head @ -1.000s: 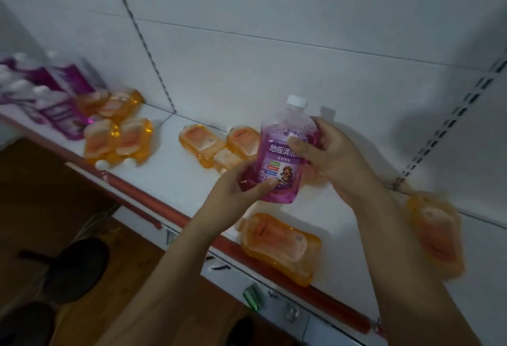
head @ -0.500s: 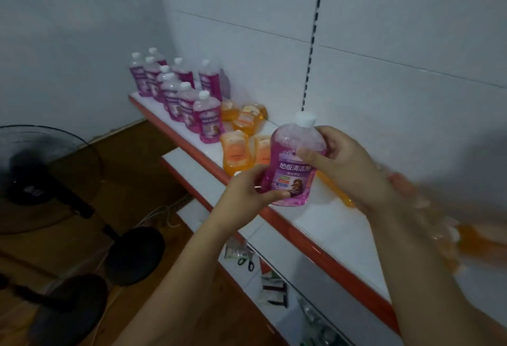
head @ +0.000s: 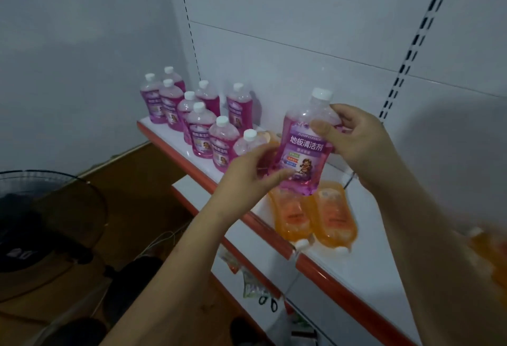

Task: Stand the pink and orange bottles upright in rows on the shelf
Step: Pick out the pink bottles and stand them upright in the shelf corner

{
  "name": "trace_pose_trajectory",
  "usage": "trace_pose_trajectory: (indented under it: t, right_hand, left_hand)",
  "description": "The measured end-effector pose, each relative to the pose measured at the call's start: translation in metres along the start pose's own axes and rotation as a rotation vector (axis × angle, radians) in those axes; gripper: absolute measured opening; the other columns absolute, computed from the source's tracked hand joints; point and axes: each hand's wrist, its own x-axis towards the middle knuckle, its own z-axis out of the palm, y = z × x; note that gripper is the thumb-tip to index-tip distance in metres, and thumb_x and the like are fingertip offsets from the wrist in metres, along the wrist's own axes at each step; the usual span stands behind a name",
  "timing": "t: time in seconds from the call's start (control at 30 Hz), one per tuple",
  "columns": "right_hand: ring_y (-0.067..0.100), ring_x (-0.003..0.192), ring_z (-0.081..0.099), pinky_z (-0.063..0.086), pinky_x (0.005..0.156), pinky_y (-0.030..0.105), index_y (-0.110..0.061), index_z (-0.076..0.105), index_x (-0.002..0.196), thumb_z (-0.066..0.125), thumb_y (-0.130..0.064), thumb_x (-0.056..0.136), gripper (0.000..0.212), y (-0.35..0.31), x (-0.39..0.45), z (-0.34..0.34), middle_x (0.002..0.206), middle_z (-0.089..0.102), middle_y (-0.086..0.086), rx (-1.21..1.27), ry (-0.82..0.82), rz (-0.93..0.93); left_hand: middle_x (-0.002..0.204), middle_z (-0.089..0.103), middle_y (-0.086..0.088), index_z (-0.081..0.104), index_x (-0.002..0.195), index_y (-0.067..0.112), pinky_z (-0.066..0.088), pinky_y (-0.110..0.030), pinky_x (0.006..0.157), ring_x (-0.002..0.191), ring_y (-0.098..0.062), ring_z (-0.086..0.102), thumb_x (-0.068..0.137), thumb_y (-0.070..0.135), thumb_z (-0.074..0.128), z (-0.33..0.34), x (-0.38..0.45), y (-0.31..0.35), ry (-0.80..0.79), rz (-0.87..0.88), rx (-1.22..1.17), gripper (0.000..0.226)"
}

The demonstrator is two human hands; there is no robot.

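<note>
Pink bottle (head: 301, 150) is held in the air above the shelf (head: 365, 247), near its front edge, between the standing pink rows (head: 197, 123) toward the shelf's left end and two orange bottles (head: 312, 215) lying flat with their caps at the front edge. Right hand (head: 359, 139) has its fingers (head: 319, 127) clamped on the bottle's shoulder; left hand (head: 247, 175) pinches its lower corner. As I judge it, setting it down carelessly could knock the nearest standing bottle (head: 248, 144) and topple the row like dominoes. Its base might also land on an orange bottle and tip. Those caps at the edge could roll off if nudged.
</note>
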Motion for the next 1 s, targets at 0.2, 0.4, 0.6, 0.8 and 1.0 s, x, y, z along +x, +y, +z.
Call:
trace_pose_trajectory:
  t: [0.2,0.4,0.6,0.8,1.0]
  right_hand:
    - [0.01,0.089,0.071,0.06,0.08,0.037,-0.019,0.067,0.11,0.073,-0.036,0.086,0.03,0.043,0.105,0.05,0.099,0.073,-0.004,0.016,0.184,-0.021]
    - [0.017,0.103,0.066,0.054,0.091,0.043,-0.019,0.064,0.121,0.074,-0.054,0.071,0.061,0.089,0.193,0.103,0.115,0.07,0.0,-0.172,0.246,0.012]
    - [0.007,0.103,0.058,0.041,0.086,0.019,-0.02,0.06,0.126,0.081,-0.029,0.077,0.054,0.13,0.233,0.14,0.122,0.066,-0.004,-0.328,0.243,0.1]
    - [0.023,0.118,0.054,0.037,0.094,0.021,-0.012,0.053,0.132,0.077,-0.029,0.082,0.058,0.153,0.234,0.156,0.129,0.058,0.007,-0.486,0.1,0.106]
    - [0.027,0.112,0.054,0.033,0.087,0.018,-0.006,0.053,0.125,0.076,-0.018,0.081,0.051,0.134,0.212,0.155,0.123,0.051,0.012,-0.634,0.222,-0.025]
  left_hand:
    - [0.117,0.065,0.012,0.065,0.123,0.022,0.04,-0.01,0.088,0.107,0.0,0.057,0.099,0.031,0.056,-0.076,0.079,-0.057,0.341,0.079,0.364,0.026]
    - [0.124,0.063,0.006,0.066,0.121,0.021,0.036,-0.02,0.098,0.115,-0.005,0.052,0.098,0.033,0.056,-0.112,0.135,-0.12,0.257,0.107,0.571,0.028]
    - [0.113,0.067,0.012,0.071,0.11,0.026,0.029,-0.028,0.096,0.113,-0.009,0.054,0.097,0.043,0.046,-0.119,0.157,-0.138,0.195,0.176,0.607,0.032]
    - [0.103,0.067,0.016,0.071,0.105,0.028,0.033,-0.033,0.095,0.105,-0.008,0.057,0.097,0.039,0.05,-0.127,0.167,-0.141,0.083,0.259,0.572,0.025]
    - [0.103,0.069,0.011,0.072,0.105,0.024,0.041,-0.039,0.093,0.1,-0.01,0.06,0.096,0.032,0.057,-0.127,0.172,-0.137,0.041,0.324,0.511,0.019]
